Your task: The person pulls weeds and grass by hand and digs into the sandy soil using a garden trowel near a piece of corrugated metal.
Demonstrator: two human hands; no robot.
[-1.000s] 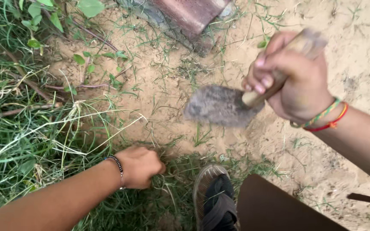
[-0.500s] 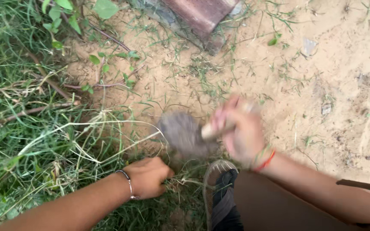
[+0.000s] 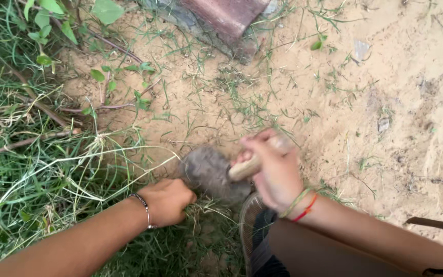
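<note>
My right hand (image 3: 278,172) grips the pale wooden handle (image 3: 247,166) of a small hand hoe. Its grey metal blade (image 3: 208,172) is down at the sandy ground, right beside my left hand. My left hand (image 3: 167,201) is clenched around a tuft of grass (image 3: 208,208) at the edge of the bare soil. A thin bracelet sits on my left wrist and coloured thread bands on my right wrist. The blade is blurred by motion.
Thick grass and leafy stems (image 3: 32,149) fill the left side. Bare sandy soil (image 3: 365,118) spreads to the right. A reddish brick or slab (image 3: 226,18) lies at the top. My sandalled foot (image 3: 257,225) and knee (image 3: 314,251) are below the hoe.
My right hand has swung the hoe down from a raised position on the right to the ground beside my left hand. The left hand has stayed clenched on the grass.
</note>
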